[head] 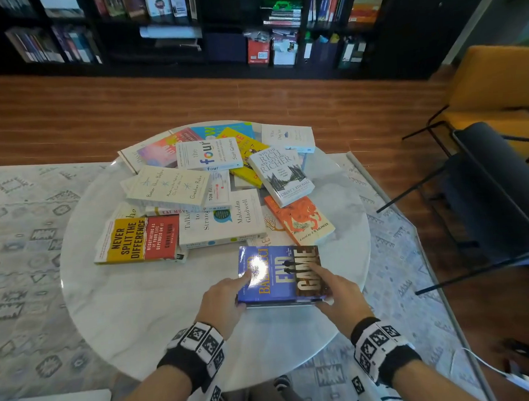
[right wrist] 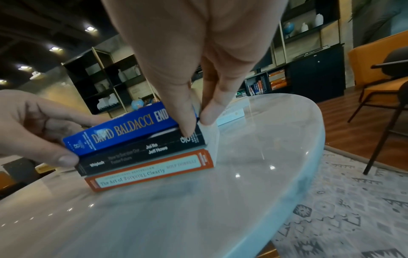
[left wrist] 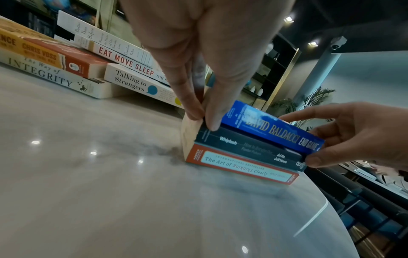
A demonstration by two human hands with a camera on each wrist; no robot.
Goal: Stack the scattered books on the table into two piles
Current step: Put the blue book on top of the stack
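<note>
- A pale patterned rug (head: pixel 15 236) lay at the left under a round white marble bench (head: pixel 133 306), with a brown wooden plank floor (head: pixel 94 109) beyond and dark bookshelves (head: pixel 157 26) packed with books along the far wall.
- At the left of the bench's scattered books, a yellow-and-red paperback reading "Never Split the Difference" (head: pixel 139 239) lay flat over a white book spined "The Way of Integrity" (left wrist: pixel 55 76).
- Beside it lay a white "Talking to Strangers" book (head: pixel 224 218), and behind that a cream "Better Than Before" book (head: pixel 168 186) rested on other volumes.
- Toward the near edge stood a three-book pile: an orange-spined "The Art of Thinking Clearly" book (left wrist: pixel 240 167) at the bottom, a black "Whiplash" book (left wrist: pixel 249 148) on it, and a blue "End Game" paperback (head: pixel 280 272) on top, skewed to the two below.
- The left hand (head: pixel 223 300) held the pile's left end, its fingers (left wrist: pixel 192 108) narrowed on the corner with one laid on the blue cover.
- The right hand (head: pixel 338 292) held the pile's right end, its fingers (right wrist: pixel 187 120) pinched close on the corner, thumb against the black spine.
- Farther right lay an orange paperback with a horse drawing (head: pixel 300 219) and a grey "Why the Rich Are Getting Richer" book (head: pixel 282 175) overlapping it.
- At the far right stood a dark-framed navy chair (head: pixel 488 191) and a mustard-yellow armchair (head: pixel 499 83).
</note>
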